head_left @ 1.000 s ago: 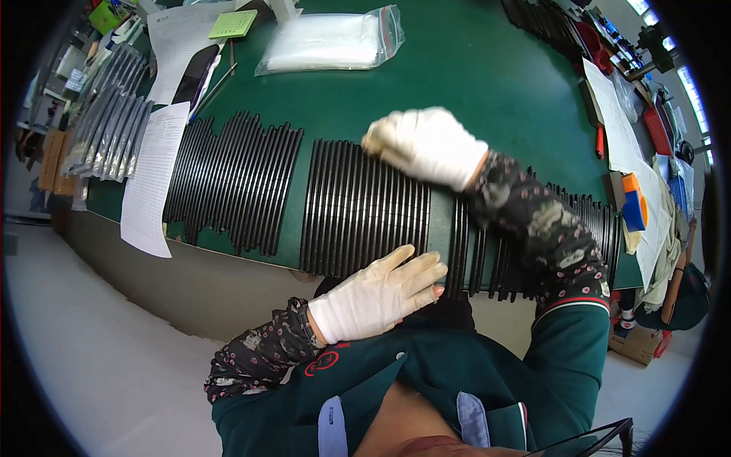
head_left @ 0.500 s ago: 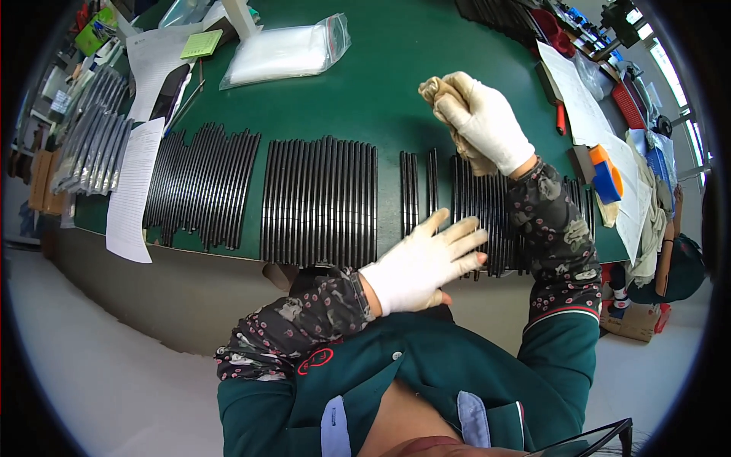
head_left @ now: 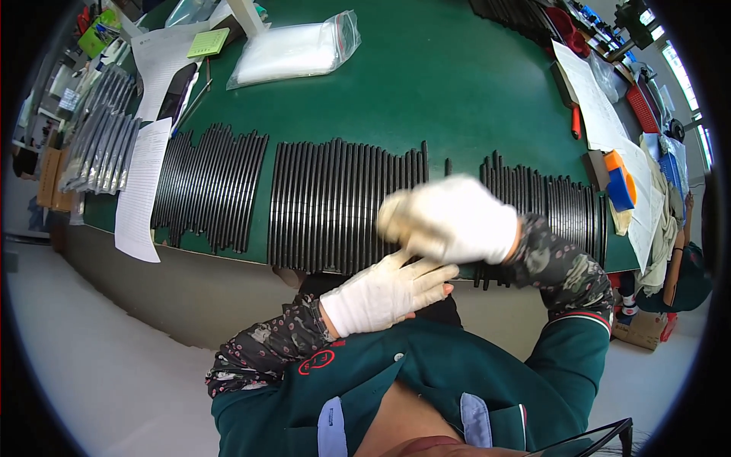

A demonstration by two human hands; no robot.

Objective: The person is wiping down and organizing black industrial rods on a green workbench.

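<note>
My left hand [head_left: 388,293], in a white glove with bare fingertips, lies at the table's near edge with its fingers stretched out, near the lower ends of slim black rods. Just above its fingers is my right hand [head_left: 461,221], also gloved and smeared by motion. It is closed on a crumpled beige cloth [head_left: 394,217], only partly visible. Both hands are over the right end of the middle row of black rods [head_left: 327,202]. A lone rod [head_left: 449,165] shows beyond my right hand. Another row of rods [head_left: 533,194] lies to the right, partly under my right forearm.
A third row of rods [head_left: 209,190] lies left, beside a paper sheet [head_left: 141,194] and bagged rods [head_left: 103,152]. At the back are a clear plastic bag [head_left: 297,55] and a green notepad [head_left: 208,43]. An orange-and-blue tape roll [head_left: 620,183] sits at the right edge.
My right hand has come down and left with the cloth, close to my left hand. My left hand has shifted left and nearer. The middle row now reaches further right.
</note>
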